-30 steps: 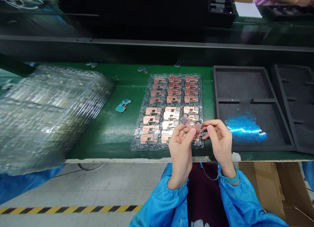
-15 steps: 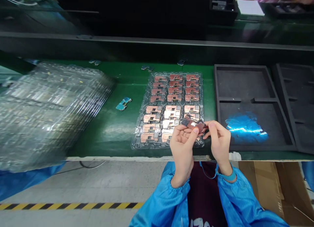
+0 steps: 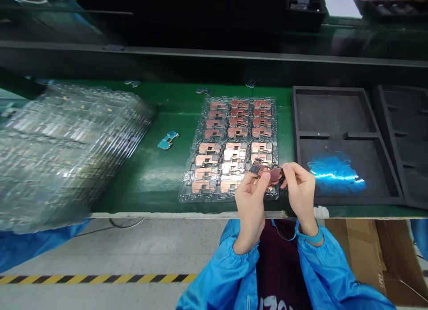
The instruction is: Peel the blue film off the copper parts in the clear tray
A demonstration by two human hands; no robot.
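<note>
Between thumb and fingers, my left hand grips a small copper-coloured circuit board with dark parts on it. My right hand pinches at the board's right end; whether a thin film is between those fingertips is too small to tell. Both hands are over the lower right corner of a clear plastic tray. Rows of similar boards lie in the tray's pockets, some of them hidden behind my left hand.
A tall stack of clear trays stands at left, blurred. Loose boards, one of them blue-green, lie on the green bench. Blue film pieces sit in a black tray at right. A cardboard box is below the bench edge.
My left hand and the board have shifted slightly right, and the board has turned a little. My right hand remains at its right end, with the fingertips closer in.
</note>
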